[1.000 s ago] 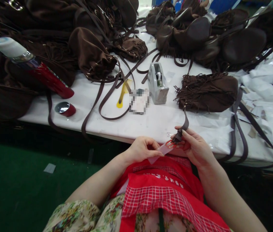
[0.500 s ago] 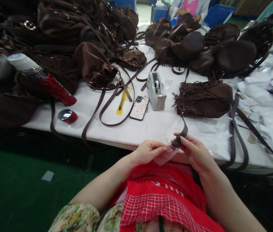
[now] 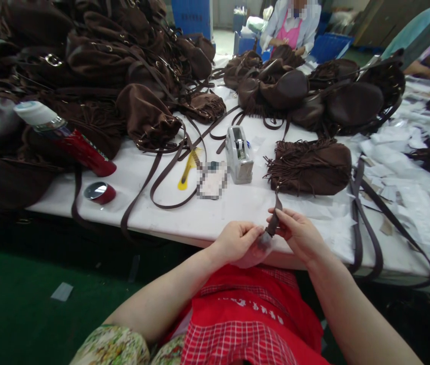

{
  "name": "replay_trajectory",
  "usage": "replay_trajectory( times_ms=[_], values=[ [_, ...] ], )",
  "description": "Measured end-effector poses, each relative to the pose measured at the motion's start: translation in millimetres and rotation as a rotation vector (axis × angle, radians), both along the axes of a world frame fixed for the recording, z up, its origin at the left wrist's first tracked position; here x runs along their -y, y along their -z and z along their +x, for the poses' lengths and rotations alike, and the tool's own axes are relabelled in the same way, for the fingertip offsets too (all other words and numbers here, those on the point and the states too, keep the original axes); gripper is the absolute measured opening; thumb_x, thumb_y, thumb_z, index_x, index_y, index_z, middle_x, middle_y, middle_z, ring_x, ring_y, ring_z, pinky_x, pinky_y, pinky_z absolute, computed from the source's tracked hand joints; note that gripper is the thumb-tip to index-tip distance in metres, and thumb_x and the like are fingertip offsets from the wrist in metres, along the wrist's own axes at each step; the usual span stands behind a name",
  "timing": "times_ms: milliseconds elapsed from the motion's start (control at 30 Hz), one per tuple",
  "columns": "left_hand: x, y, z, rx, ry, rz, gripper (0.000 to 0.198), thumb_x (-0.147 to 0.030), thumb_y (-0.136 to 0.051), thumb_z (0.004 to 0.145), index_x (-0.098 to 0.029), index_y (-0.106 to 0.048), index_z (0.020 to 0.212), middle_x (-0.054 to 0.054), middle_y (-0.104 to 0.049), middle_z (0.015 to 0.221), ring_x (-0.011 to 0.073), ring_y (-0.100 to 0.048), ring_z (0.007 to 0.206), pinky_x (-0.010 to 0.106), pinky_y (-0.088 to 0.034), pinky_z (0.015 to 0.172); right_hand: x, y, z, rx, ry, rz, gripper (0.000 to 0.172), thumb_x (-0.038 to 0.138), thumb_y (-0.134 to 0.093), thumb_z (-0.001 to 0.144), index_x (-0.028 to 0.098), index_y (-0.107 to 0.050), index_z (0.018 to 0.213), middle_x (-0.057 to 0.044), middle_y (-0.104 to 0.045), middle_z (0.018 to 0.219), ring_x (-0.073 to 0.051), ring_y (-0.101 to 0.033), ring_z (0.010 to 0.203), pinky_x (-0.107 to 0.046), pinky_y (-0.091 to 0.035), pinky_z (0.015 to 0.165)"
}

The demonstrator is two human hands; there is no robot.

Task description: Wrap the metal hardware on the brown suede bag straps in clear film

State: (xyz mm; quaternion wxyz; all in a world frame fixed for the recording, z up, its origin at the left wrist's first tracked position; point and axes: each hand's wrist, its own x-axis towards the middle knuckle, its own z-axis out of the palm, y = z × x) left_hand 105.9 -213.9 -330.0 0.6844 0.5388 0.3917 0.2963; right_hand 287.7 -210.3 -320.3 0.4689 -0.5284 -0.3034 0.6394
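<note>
At the table's front edge, my left hand (image 3: 240, 241) pinches a thin translucent plastic bag (image 3: 255, 253), which hangs just above the red apron. My right hand (image 3: 296, 230) is closed on a dark brown strap (image 3: 273, 223) beside it. The strap's lower end reaches into the bag's mouth, and its upper end runs to a brown fringed bag (image 3: 312, 167) lying on the table. Left of that bag stands a grey tape dispenser (image 3: 240, 157).
Brown bags (image 3: 104, 56) are heaped at the left, more (image 3: 298, 91) at the back. A red spray can (image 3: 70, 139), its cap (image 3: 100, 192), a yellow comb (image 3: 188, 170) and a blurred phone lie on the white table (image 3: 169, 223). White paper (image 3: 424, 203) covers the right. Two people work beyond.
More of the strap's end is inside the plastic bag, and my right hand has shifted up along the strap. The whole view has tilted slightly, showing more of the background.
</note>
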Motion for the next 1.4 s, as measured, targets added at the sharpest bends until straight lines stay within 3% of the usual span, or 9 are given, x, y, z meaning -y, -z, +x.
replay_trajectory(
  times_ms=[167,333,467,667,767,1100,1300,1400],
  values=[
    [6.9,-0.1,1.9,0.236,0.013,-0.302,0.05,-0.043,-0.082,0.059,-0.01,-0.07,0.094,0.003,-0.066,0.069,0.0114,-0.057,0.061,0.023,-0.042,0.063,-9.4,-2.0,5.1,0.035,-0.01,0.02,0.03,0.042,-0.078,0.068,0.018,-0.07,0.083,-0.004,-0.071,0.074,-0.013,-0.064,0.064,-0.023,-0.05,0.059],
    [6.0,10.6,4.6,0.215,-0.158,-0.319,0.043,-0.045,-0.081,0.06,-0.008,-0.073,0.082,0.001,-0.062,0.063,0.0076,-0.049,0.057,0.021,-0.035,0.058,-9.6,0.6,11.7,0.03,0.043,0.106,0.022,0.039,-0.077,0.07,0.02,-0.07,0.081,-0.002,-0.071,0.078,-0.012,-0.063,0.068,-0.023,-0.048,0.062],
    [1.6,14.9,7.7,0.203,-0.152,-0.318,0.041,-0.046,-0.078,0.064,-0.008,-0.073,0.079,0.001,-0.062,0.062,0.0076,-0.047,0.057,0.021,-0.034,0.059,-11.0,4.2,17.9,0.046,0.047,0.126,0.021,0.038,-0.077,0.071,0.021,-0.071,0.082,-0.001,-0.071,0.079,-0.013,-0.063,0.072,-0.024,-0.048,0.063],
    [-2.2,17.1,13.2,0.104,-0.039,-0.134,0.047,-0.056,-0.062,0.078,-0.01,-0.07,0.069,0.002,-0.061,0.059,0.0098,-0.05,0.056,0.022,-0.039,0.059,-14.5,4.1,24.9,0.092,0.009,0.11,0.022,0.04,-0.076,0.071,0.021,-0.071,0.082,-0.003,-0.071,0.077,-0.013,-0.062,0.067,-0.024,-0.046,0.06],
    [-4.1,19.7,16.3,0.028,-0.014,-0.064,0.048,-0.055,-0.055,0.083,-0.011,-0.07,0.074,0.003,-0.063,0.062,0.0108,-0.052,0.056,0.023,-0.041,0.058,-14.9,1.9,25.5,0.1,-0.014,0.096,0.022,0.039,-0.076,0.071,0.02,-0.071,0.082,-0.003,-0.071,0.078,-0.013,-0.061,0.067,-0.023,-0.046,0.058],
    [-15.7,11.1,29.3,-0.119,-0.076,0.075,0.048,-0.048,-0.046,0.089,-0.011,-0.067,0.068,-0.001,-0.053,0.049,0.0084,-0.043,0.045,0.022,-0.033,0.047,-16.8,-0.8,29.2,0.182,-0.007,0.144,0.023,0.042,-0.075,0.071,0.02,-0.069,0.073,0.0,-0.062,0.063,-0.011,-0.049,0.054,-0.023,-0.039,0.049],
    [-15.1,-5.6,26.2,-0.446,-0.081,0.492,0.037,-0.037,-0.045,0.092,-0.016,-0.071,0.077,0.003,-0.067,0.065,0.0125,-0.056,0.06,0.022,-0.038,0.059,-17.5,-0.4,31.1,0.42,0.001,0.249,0.028,0.042,-0.071,0.075,0.02,-0.063,0.06,0.001,-0.06,0.056,-0.01,-0.046,0.051,-0.024,-0.035,0.05],
    [-15.6,-7.9,25.7,-0.511,-0.077,0.591,0.037,-0.034,-0.043,0.093,-0.017,-0.071,0.075,0.004,-0.069,0.071,0.0135,-0.058,0.063,0.023,-0.038,0.063,-17.4,0.1,28.6,0.512,-0.004,0.27,0.029,0.042,-0.069,0.076,0.02,-0.062,0.059,0.001,-0.061,0.055,-0.011,-0.047,0.05,-0.025,-0.035,0.051]
  ],
)
